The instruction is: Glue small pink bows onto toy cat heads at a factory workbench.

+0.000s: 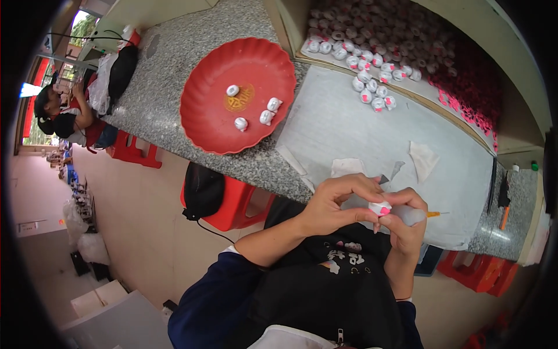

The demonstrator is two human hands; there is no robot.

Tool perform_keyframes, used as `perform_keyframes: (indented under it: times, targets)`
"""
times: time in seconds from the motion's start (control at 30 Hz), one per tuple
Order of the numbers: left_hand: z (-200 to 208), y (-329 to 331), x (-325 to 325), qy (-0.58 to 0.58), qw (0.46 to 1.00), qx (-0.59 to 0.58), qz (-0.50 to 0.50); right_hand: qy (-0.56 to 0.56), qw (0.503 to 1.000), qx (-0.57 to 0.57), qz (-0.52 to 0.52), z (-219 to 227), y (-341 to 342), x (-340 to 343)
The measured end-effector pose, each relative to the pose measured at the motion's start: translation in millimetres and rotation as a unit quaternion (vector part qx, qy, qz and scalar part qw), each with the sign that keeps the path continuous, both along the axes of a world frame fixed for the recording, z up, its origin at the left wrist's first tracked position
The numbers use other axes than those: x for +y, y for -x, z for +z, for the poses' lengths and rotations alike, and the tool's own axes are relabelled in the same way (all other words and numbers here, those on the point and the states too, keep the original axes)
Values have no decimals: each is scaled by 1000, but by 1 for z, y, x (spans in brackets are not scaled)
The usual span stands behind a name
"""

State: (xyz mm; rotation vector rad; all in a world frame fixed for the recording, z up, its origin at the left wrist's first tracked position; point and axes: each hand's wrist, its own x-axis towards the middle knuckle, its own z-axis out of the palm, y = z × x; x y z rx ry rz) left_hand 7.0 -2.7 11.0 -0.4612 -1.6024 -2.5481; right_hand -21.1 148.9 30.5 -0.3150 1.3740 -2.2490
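White ball (379, 207) between both grips (332, 203) (409, 228)

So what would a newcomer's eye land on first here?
Probably the big red scalloped tray on the speckled counter, left of center, with four small white pieces in it. Next, the heap of white round pieces at upper right, beside a darker pink pile. Then, below center-right, the left hand and right hand pinching a small white-and-pink piece.
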Motion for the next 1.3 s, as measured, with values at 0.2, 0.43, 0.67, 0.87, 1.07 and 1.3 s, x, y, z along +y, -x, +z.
perform_keyframes:
  times: [0.2, 0.43, 0.67, 0.87, 1.07, 1.3]
  targets:
    - [-3, -2, -17, -11, 997, -74, 30, 28, 998, -55, -12, -8, 2, -21]
    - [24, 27, -133, 520, 727, -34, 448, -76, 996, 32, -29, -13, 19, -3]
    - [25, 104, -49, 573, 752, 197, 258, -82, 989, 24, -120, -10, 15, 27]
    - [-6, 156, -9, 753, 574, 291, 134, -44, 993, 53, -97, -12, 7, 44]
    - [30, 112, -17, 473, 865, 70, 151, -51, 990, 87, -98, 3, 11, 49]
    - [15, 43, -12, 104, 990, -97, 26, 42, 967, 94, -231, 6, 10, 46]
